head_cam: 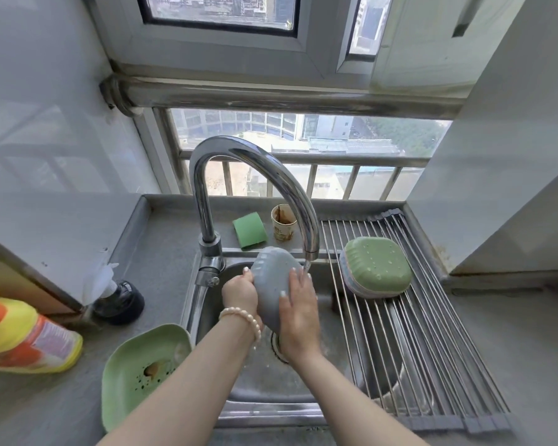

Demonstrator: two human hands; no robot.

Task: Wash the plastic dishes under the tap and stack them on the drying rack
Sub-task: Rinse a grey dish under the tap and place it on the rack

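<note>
A grey plastic dish (pixel 273 278) is held tilted on its edge over the sink (pixel 207 320), just under the spout of the chrome tap (pixel 255 162), where water runs. My left hand (pixel 239 291) grips its left rim. My right hand (pixel 298 313) lies flat with straight fingers on the dish's outer side. On the roll-up drying rack (pixel 409 342) over the sink's right half, a green dish (pixel 377 267) sits upside down on top of other stacked dishes. A dirty green dish (pixel 139 368) with brown stains rests on the counter left of the sink.
A green sponge (pixel 249 235) and a stained paper cup (pixel 283 222) stand behind the sink. A yellow and orange bottle (pixel 23 336) lies at the left edge, near a dark round object (pixel 120 299). A window with a railing is ahead.
</note>
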